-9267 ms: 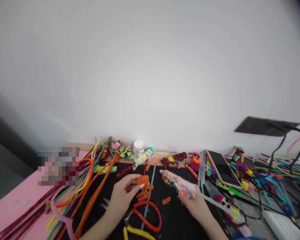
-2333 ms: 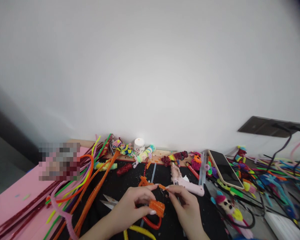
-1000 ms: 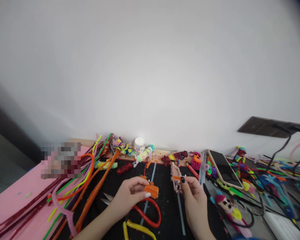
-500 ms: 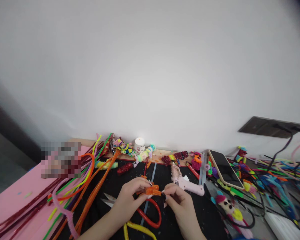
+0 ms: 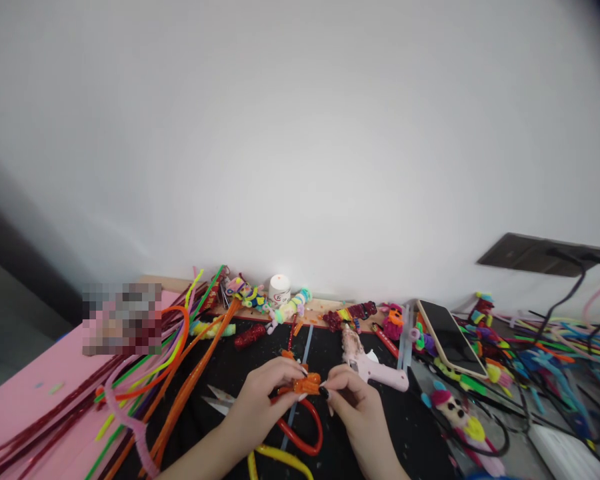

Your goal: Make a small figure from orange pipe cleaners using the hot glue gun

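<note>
My left hand pinches a small bundle of orange pipe cleaner between thumb and fingers, above the black mat. At the bundle's right end, my right hand has thumb and index fingertip closed together on its tip. Exactly how the strands are bent is too small to tell. Beneath my left hand lie scissors, their blades pointing left, with a red handle loop and a yellow one showing. A pale pink glue gun rests just beyond my right hand.
Long pipe cleaners spread over the pink surface at left. A paper cup and several fuzzy figures line the wall. At right are a phone, a pipe-cleaner doll, black cables and a white box.
The orange bundle has turned slightly in my left fingers and looks more compact. My right fingertips have shifted a little left along its end.
</note>
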Tool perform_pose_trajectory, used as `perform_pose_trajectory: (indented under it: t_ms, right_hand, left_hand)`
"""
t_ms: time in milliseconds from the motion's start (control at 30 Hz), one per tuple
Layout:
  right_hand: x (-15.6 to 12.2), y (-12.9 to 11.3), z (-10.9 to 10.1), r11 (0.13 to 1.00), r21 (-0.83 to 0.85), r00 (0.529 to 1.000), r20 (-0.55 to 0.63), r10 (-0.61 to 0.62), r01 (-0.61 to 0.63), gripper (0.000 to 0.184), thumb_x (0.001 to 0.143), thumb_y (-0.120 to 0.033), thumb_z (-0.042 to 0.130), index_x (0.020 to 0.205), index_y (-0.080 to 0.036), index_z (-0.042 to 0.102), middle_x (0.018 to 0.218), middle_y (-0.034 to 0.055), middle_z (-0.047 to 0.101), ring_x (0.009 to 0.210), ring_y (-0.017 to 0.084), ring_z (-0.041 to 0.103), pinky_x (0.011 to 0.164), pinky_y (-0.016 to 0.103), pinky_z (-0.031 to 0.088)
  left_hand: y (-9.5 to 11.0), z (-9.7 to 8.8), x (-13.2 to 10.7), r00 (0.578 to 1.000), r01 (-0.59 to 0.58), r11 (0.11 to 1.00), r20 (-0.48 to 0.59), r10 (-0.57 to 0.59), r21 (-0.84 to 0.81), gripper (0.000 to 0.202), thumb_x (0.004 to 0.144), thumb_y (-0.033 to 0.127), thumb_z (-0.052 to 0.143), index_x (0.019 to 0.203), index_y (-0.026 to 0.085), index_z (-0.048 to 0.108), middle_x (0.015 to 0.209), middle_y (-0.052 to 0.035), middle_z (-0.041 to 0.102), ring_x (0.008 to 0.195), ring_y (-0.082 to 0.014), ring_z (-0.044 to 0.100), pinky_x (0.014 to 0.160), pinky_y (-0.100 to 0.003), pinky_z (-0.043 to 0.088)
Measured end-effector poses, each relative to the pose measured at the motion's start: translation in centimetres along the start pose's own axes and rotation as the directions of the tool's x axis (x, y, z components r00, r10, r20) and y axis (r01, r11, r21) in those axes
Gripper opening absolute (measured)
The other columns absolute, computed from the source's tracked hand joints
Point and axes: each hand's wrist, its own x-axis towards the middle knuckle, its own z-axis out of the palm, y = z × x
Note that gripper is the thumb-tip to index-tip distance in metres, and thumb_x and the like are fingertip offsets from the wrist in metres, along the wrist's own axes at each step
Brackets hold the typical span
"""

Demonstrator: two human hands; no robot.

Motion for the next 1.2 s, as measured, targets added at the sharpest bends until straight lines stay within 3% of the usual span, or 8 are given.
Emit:
perform_pose_trajectory:
  t_ms: [233,567,733,867,1033,1200]
  right_hand:
    - [0.0,-0.1,0.0,0.998,-0.065,1.0,0.007,-0.013,0.013,0.014,0.072,-0.028,0.072,0.064,-0.017,0.068,0.073,0.0022,0.055,0.059,0.013,0.05,0.052,0.024,0.039]
    - [0.2,0.3,-0.1,1.0,-0.011,0.999,-0.041,-0.025,0.025,0.015,0.066,-0.021,0.075,0.06,-0.018,0.061,0.073,0.0013,0.053,0.061,0.014,0.049,0.052,0.024,0.04]
    - [0.3,0.8,0.0,0.996,0.093,0.999,-0.04,-0.006,0.01,0.02,0.065,-0.02,0.076,0.079,-0.021,0.062,0.071,-0.0025,0.052,0.056,0.011,0.047,0.049,0.021,0.04]
    - [0.3,0.6,0.1,0.992,0.114,0.997,0.065,0.048,-0.055,0.028,0.067,-0.026,0.077,0.091,-0.02,0.064,0.074,0.0,0.06,0.062,0.014,0.054,0.054,0.024,0.046]
    - [0.4,0.7,0.0,0.976,0.117,0.973,0.16,0.166,-0.186,0.024,0.07,-0.033,0.076,0.086,-0.018,0.068,0.072,0.0025,0.067,0.061,0.014,0.058,0.052,0.023,0.047]
    - [0.5,0.9,0.0,0.959,0.155,0.962,0.171,0.211,-0.238,0.024,0.064,-0.03,0.081,0.082,-0.018,0.07,0.07,0.0008,0.069,0.058,0.012,0.059,0.054,0.022,0.047]
  left_hand:
    - [0.2,0.0,0.0,1.0,-0.007,1.0,0.016,0.007,0.012,0.016,0.075,0.007,0.067,0.086,0.019,0.068,0.093,-0.0057,0.071,0.087,-0.0177,0.067,0.077,-0.024,0.053]
    - [0.4,-0.1,0.0,0.999,-0.04,0.999,0.034,0.04,0.007,0.016,0.076,0.007,0.067,0.085,0.019,0.067,0.093,-0.0059,0.072,0.089,-0.0183,0.068,0.08,-0.026,0.052]
    - [0.6,-0.1,0.1,0.999,-0.037,0.999,0.031,0.037,-0.006,0.014,0.076,0.007,0.067,0.084,0.019,0.067,0.092,-0.0058,0.072,0.088,-0.0182,0.068,0.079,-0.026,0.052]
    - [0.7,-0.1,0.0,0.998,-0.052,0.998,0.027,0.053,-0.018,0.012,0.077,0.009,0.067,0.083,0.019,0.067,0.092,-0.0057,0.072,0.087,-0.0179,0.068,0.08,-0.026,0.052]
    - [0.7,-0.1,-0.1,0.998,-0.045,0.999,0.031,0.046,-0.019,0.01,0.078,0.01,0.066,0.083,0.019,0.068,0.092,-0.0061,0.072,0.087,-0.0184,0.068,0.079,-0.027,0.052]
    - [0.6,0.0,-0.1,0.998,-0.044,0.999,0.049,0.046,-0.031,0.011,0.078,0.01,0.066,0.083,0.019,0.068,0.09,-0.0059,0.072,0.086,-0.0181,0.067,0.079,-0.027,0.052]
